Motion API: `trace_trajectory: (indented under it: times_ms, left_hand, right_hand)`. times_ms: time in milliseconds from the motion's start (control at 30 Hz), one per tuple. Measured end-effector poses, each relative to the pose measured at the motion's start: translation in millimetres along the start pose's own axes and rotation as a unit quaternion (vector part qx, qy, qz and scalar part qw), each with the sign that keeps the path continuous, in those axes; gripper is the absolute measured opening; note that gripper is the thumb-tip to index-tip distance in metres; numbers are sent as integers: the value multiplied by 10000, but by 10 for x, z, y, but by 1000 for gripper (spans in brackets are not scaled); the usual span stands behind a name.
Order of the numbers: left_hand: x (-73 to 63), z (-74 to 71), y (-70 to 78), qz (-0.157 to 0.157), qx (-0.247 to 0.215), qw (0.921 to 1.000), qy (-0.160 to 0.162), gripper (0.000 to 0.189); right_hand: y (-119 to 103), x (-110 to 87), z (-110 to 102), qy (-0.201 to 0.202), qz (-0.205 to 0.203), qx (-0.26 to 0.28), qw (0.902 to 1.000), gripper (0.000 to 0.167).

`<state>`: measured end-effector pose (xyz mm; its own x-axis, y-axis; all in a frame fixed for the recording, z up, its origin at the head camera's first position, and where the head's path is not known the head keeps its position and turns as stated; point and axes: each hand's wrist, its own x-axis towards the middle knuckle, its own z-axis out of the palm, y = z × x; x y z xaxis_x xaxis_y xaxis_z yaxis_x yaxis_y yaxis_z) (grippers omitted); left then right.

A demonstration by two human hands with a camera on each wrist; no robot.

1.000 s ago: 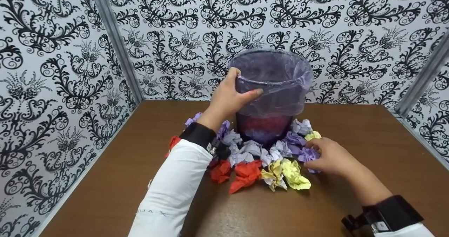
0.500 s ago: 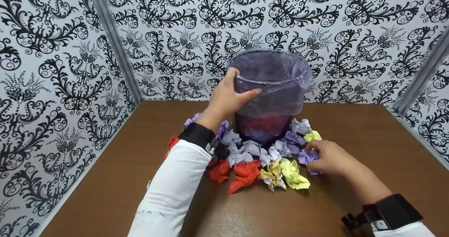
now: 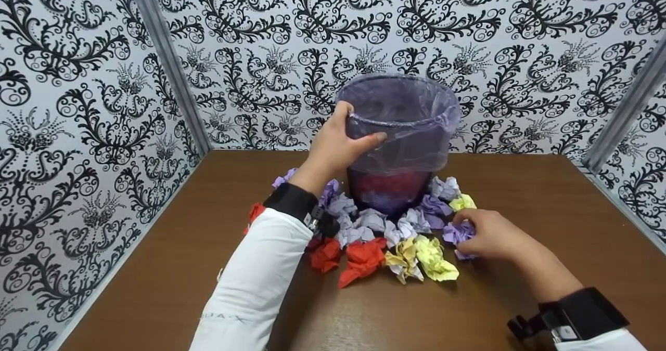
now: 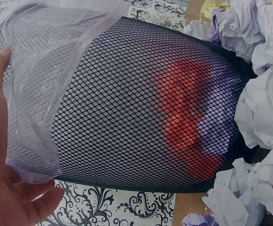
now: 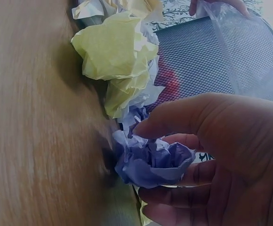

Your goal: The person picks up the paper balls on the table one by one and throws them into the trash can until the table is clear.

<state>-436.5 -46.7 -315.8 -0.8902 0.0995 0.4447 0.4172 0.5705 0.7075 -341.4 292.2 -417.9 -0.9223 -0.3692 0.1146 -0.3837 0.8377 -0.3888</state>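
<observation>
Left hand (image 3: 333, 145) clamped on the mesh bin (image 4: 108, 113) at its upper left side, over the clear liner (image 3: 411, 151); thumb lies along the outside, just under the rim. Bin is upright on the brown table (image 3: 520, 184), nearer its back edge, roughly midway between left and right edges. Red and violet paper (image 4: 181, 108) shows through the mesh, near the base. Right hand (image 3: 491, 234) clamped on a purple paper ball (image 5: 150, 162), thumb one side, fingers the other. That ball is front-right of the bin, at the pile's end facing the table's right edge; can't tell if it touches the tabletop. Crumpled paper rings the bin's front and sides: pale grey-white balls (image 3: 371, 219) closest to the base, two red balls (image 3: 362, 260) toward the table's front edge, then a tan-white ball (image 3: 404, 260) and a yellow ball (image 3: 436, 259) touching. Another purple ball (image 3: 434, 205) and a smaller yellow one (image 3: 462, 202) sit behind the held one. More red paper (image 3: 255, 213) out toward the left edge, partly behind the left forearm.
</observation>
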Motion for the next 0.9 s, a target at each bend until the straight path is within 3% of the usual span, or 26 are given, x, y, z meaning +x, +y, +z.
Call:
trace_trajectory:
  times_ms: [900]
  left_hand:
    - [2,0,5,-75,-14,10000,-48,77]
  right_hand:
    - [-121,-130,-383,681,245,771,9944,47]
